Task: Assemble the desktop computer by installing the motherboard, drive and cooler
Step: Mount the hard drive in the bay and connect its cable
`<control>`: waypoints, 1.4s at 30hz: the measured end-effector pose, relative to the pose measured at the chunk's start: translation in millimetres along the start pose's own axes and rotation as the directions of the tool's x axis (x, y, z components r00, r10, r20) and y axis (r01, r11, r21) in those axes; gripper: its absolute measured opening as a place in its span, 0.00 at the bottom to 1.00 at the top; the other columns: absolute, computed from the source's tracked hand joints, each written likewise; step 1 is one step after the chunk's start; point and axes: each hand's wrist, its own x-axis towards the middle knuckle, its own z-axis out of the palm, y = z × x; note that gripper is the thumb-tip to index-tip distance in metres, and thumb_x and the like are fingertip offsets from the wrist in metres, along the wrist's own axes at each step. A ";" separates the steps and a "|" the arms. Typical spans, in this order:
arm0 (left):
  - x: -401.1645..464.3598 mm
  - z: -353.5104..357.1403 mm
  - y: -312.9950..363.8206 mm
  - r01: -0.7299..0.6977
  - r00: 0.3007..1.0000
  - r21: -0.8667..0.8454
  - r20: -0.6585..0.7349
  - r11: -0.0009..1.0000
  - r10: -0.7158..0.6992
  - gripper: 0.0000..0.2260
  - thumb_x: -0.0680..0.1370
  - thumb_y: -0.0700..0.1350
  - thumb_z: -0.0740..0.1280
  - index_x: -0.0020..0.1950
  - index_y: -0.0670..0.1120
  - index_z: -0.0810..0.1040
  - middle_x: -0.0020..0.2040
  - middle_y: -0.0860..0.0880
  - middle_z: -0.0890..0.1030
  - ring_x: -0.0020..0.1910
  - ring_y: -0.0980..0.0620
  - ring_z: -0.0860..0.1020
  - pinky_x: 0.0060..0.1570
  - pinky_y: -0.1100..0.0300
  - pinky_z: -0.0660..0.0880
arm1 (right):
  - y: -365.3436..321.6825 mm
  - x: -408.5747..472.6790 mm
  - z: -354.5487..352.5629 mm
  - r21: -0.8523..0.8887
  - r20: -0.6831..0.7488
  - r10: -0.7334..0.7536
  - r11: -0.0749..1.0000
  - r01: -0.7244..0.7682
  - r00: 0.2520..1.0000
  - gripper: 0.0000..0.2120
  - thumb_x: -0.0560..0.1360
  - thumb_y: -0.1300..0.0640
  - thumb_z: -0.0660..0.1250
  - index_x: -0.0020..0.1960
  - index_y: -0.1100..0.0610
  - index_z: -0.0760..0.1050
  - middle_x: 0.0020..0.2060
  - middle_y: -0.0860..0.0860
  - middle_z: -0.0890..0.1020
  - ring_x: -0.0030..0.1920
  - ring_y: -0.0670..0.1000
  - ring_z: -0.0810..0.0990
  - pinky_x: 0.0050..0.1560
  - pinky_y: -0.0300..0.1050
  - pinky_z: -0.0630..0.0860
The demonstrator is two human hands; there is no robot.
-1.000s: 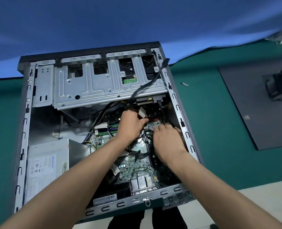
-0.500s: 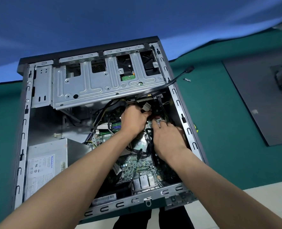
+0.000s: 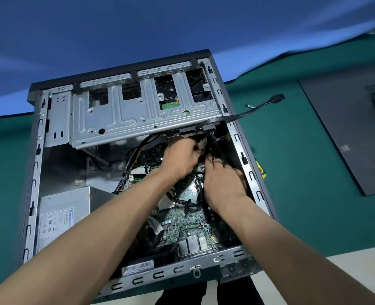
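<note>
Item: open case (image 3: 35, 164) on bench. I see left hand (image 3: 180, 157) pinching connector (image 3: 203, 143); right hand (image 3: 224, 186) fingers curled among cables above motherboard (image 3: 182, 225), grip unclear.

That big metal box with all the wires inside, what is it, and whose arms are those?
It is an open grey metal computer case lying on a green table mat. The camera sits on the person's head, so the arms are theirs. Both hands reach onto the green circuit board. The left hand pinches a small pale plug; the right hand works among black wires, though what it holds is hidden. A silver power supply box sits at the left, and a loose black flat cable hangs over the edge.
</note>
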 end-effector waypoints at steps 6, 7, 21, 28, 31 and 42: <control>4.7 -1.2 -1.8 0.004 0.998 -0.022 0.059 1.000 -0.002 0.08 0.79 0.47 0.64 0.46 0.45 0.80 0.34 0.45 0.79 0.34 0.45 0.78 0.35 0.59 0.72 | 0.7 3.1 -2.4 -0.011 0.023 -0.013 1.000 0.013 1.000 0.31 0.80 0.55 0.56 0.76 0.66 0.46 0.75 0.62 0.53 0.69 0.60 0.64 0.59 0.50 0.69; 4.7 -0.5 -3.0 0.008 0.998 -0.051 0.061 0.999 -0.005 0.08 0.79 0.48 0.64 0.46 0.46 0.80 0.32 0.45 0.78 0.30 0.47 0.75 0.31 0.61 0.69 | 0.4 3.8 -2.1 -0.019 0.024 -0.016 1.000 0.017 1.000 0.31 0.80 0.55 0.55 0.76 0.66 0.46 0.75 0.62 0.52 0.69 0.60 0.63 0.59 0.50 0.69; 3.8 11.9 -12.9 0.004 0.998 -0.147 -0.059 0.989 -0.013 0.07 0.77 0.47 0.67 0.49 0.47 0.83 0.29 0.49 0.77 0.26 0.50 0.72 0.30 0.60 0.67 | -1.0 8.3 3.4 -0.106 0.044 -0.046 0.993 0.050 0.998 0.28 0.80 0.56 0.55 0.74 0.69 0.52 0.74 0.62 0.58 0.71 0.60 0.59 0.60 0.50 0.68; 8.9 15.3 -14.0 0.041 0.998 -0.158 -0.036 0.987 -0.048 0.06 0.77 0.49 0.68 0.48 0.49 0.83 0.27 0.50 0.74 0.24 0.51 0.68 0.30 0.62 0.66 | -0.1 8.5 2.1 -0.093 0.041 -0.039 0.995 0.042 0.998 0.28 0.80 0.55 0.56 0.74 0.68 0.53 0.73 0.61 0.60 0.70 0.60 0.61 0.57 0.49 0.67; 9.4 15.7 -15.4 0.013 0.999 -0.068 -0.044 0.998 -0.016 0.06 0.77 0.50 0.67 0.47 0.51 0.83 0.27 0.52 0.77 0.25 0.51 0.72 0.32 0.61 0.70 | -0.8 9.7 2.7 -0.095 0.022 -0.039 0.995 0.041 0.999 0.27 0.80 0.55 0.56 0.74 0.68 0.55 0.71 0.61 0.62 0.68 0.59 0.63 0.54 0.48 0.67; 3.8 15.9 -7.7 -0.036 0.995 0.095 -0.087 0.995 0.045 0.08 0.78 0.45 0.65 0.44 0.46 0.82 0.31 0.47 0.80 0.36 0.43 0.80 0.39 0.56 0.76 | 1.7 4.6 -0.5 0.072 -0.091 0.010 0.997 -0.004 0.996 0.20 0.78 0.61 0.58 0.69 0.66 0.62 0.64 0.60 0.71 0.62 0.56 0.71 0.59 0.46 0.69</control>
